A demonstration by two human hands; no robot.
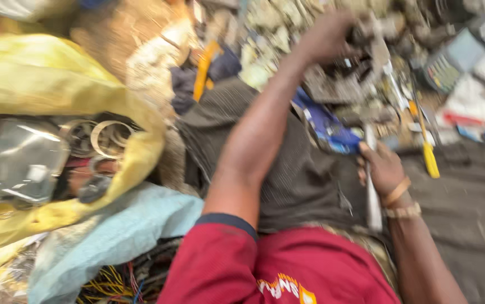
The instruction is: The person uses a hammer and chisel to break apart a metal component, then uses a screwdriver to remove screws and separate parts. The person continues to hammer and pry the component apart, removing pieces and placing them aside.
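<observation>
— So, where are the hands?

— Left hand (327, 36) is stretched far out, up near the top of the view, fingers curled shut around a grey metal part (374, 28). Blur hides just what the part is.

— And the right?

— Right hand (382, 169) is low and close to the body, closed round a pale rod (372, 197) that runs up and down through the fist. Two bands (399, 200) sit on that wrist.

— What lies between them?

— A dark cloth (304, 174) over the lap, and a blue object (327, 126) lying just above the right hand, under the left forearm. The person wears a red shirt (242, 270).

— Anything beside the rod?

— A yellow-handled screwdriver (427, 149) lies just right of it, tip pointing up toward a heap of scrap (287, 34) — greyish bits, too smeared to tell apart.

— And off to the left?

— A yellow bag (39, 79) gaping open, with metal rings (107, 138) and a clear plastic piece (25, 160) inside. Below it, a pale blue cloth (118, 231), and under that a tangle of yellow and red wires (124, 281). All well apart from both hands.

— The ground?

— A dark mat (467, 208) at the right, beside the right arm.
</observation>
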